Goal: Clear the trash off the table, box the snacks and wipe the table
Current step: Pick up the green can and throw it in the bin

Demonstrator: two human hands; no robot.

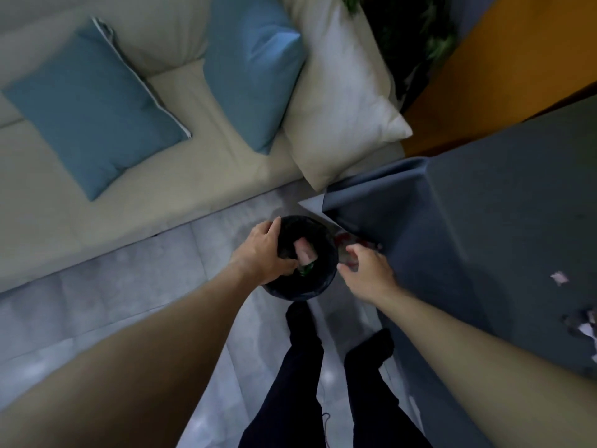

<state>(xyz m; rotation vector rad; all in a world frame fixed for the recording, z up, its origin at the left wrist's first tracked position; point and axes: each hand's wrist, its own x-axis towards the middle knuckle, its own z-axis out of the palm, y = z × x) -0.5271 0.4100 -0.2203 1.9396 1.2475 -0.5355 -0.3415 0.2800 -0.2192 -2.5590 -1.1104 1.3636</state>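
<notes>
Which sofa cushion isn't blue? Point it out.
The white cushion at the sofa's right end, nearest the table; the left cushion and middle cushion are both blue.

Two blue cushions (93, 105) (255, 66), one white cushion (339, 101), one black bin (310, 279), two hands (263, 253) (368, 273)

no readable text, no labels, no brands, no numbers, no signs on anything in view
</notes>
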